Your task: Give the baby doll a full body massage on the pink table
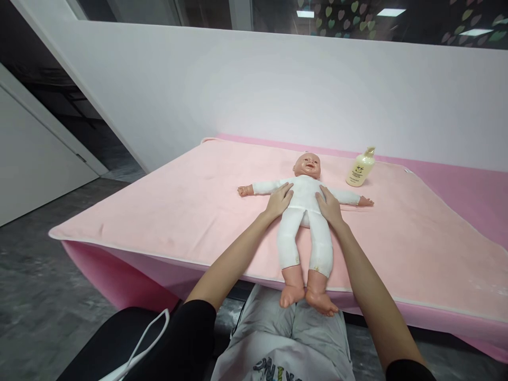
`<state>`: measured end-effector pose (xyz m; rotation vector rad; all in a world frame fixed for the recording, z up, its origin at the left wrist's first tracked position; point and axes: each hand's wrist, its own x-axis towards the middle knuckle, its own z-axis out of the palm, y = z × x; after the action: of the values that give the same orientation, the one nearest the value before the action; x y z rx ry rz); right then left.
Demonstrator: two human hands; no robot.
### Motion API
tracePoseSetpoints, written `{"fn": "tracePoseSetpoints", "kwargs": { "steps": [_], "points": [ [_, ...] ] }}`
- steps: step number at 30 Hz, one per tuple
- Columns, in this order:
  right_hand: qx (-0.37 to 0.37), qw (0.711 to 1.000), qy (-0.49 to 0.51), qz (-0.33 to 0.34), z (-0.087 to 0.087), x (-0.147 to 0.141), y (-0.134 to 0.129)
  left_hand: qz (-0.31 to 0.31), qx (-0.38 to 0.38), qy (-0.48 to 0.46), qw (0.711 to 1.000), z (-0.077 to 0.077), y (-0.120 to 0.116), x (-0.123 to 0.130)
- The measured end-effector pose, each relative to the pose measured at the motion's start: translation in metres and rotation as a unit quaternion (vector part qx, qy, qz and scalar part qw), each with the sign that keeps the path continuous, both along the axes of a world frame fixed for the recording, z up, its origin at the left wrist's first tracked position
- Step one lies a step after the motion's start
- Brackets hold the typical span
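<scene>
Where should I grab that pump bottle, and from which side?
Grip the pump bottle around its broad body, below the pump. Coming from the right with your right hand seems best: the bottle appears upright, and one outstretched arm of the doll lies on its near side.

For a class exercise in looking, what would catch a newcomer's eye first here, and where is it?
Probably the doll in white, lying face up with arms spread on the pink blanket, its feet past the near edge. The person's left hand and right hand rest at either side of its torso. Next comes the pale yellow pump bottle, standing right of its head in the view.
</scene>
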<state>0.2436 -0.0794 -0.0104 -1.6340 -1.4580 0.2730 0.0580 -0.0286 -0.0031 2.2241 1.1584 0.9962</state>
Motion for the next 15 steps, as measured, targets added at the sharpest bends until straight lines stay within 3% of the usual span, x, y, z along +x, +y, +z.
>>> {"fn": "tracePoseSetpoints", "kwargs": {
  "steps": [15],
  "points": [
    [-0.010,1.000,-0.007,-0.001,0.0000,-0.0001,0.0005,0.005,0.004,0.004,1.000,0.0001,0.0001,-0.0002]
  ]
}}
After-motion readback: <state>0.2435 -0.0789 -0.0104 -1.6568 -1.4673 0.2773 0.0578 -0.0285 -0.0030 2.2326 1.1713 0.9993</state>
